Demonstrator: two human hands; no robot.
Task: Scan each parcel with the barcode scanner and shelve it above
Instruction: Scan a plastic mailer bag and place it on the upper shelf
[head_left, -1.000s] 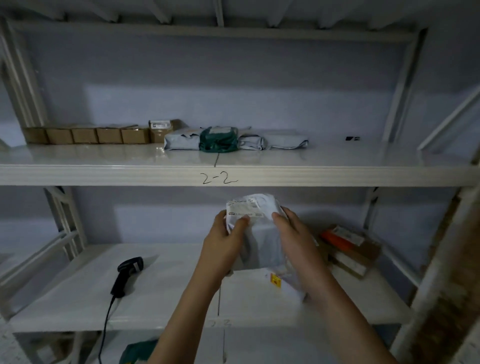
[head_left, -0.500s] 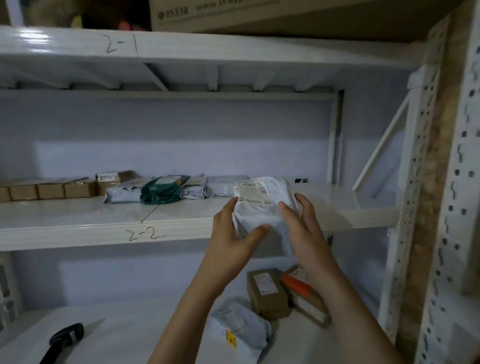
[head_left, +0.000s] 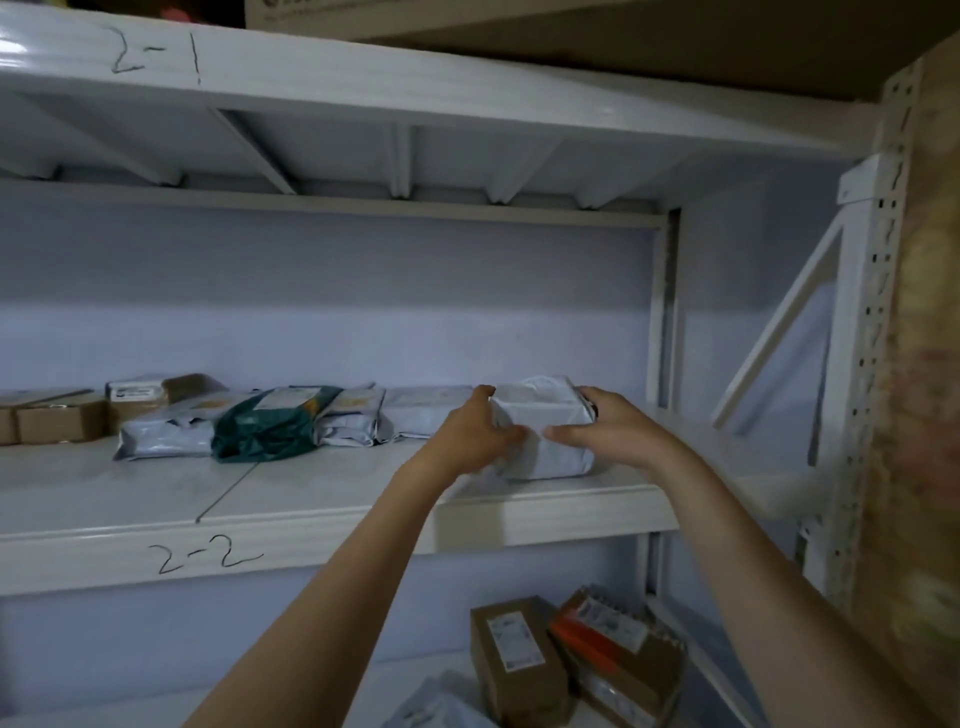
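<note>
Grey parcel (head_left: 545, 436) — both hands gripping.

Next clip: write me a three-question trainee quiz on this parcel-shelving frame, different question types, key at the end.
1. True or false: the grey parcel rests on shelf 2-2.
2. Which hands hold it? A) left hand only B) right hand only C) both
3. Fill in: the green mailer lies to the parcel's ____.

Key: 1 true; 2 C; 3 left.
</note>
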